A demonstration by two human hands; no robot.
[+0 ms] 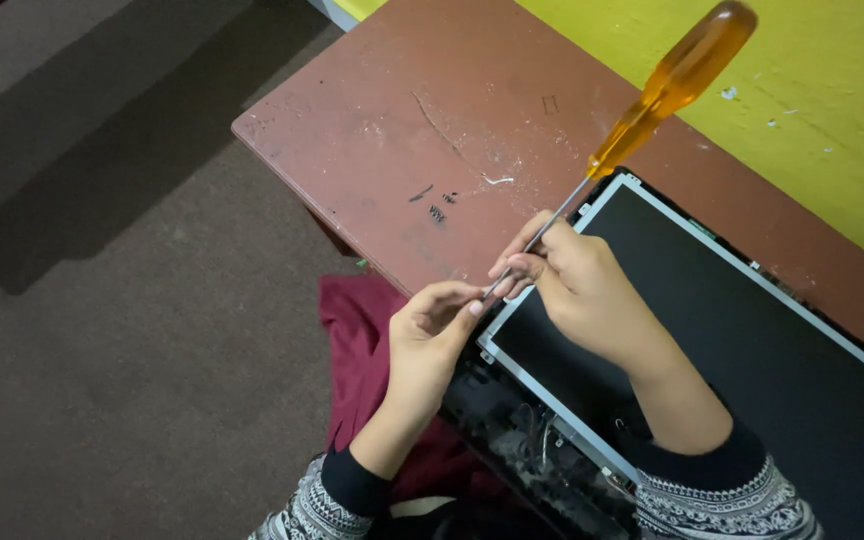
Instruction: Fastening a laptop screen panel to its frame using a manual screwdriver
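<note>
My right hand (577, 285) grips the thin metal shaft of a screwdriver (672, 85), whose long amber handle points up and to the right over the table. My left hand (432, 325) is pinched at the screwdriver's tip, fingers together; something tiny may sit between them, too small to tell. Both hands hover at the near left corner of a flat dark display panel (752, 340) with a silver metal frame, lying on the table. Both wrists wear dark patterned sleeves.
The panel rests on a worn reddish-brown table (392, 130) with scratches and small white flecks. A yellow wall (832, 110) runs behind it. A dark red cloth (362, 350) lies on my lap, above grey carpet (122, 330).
</note>
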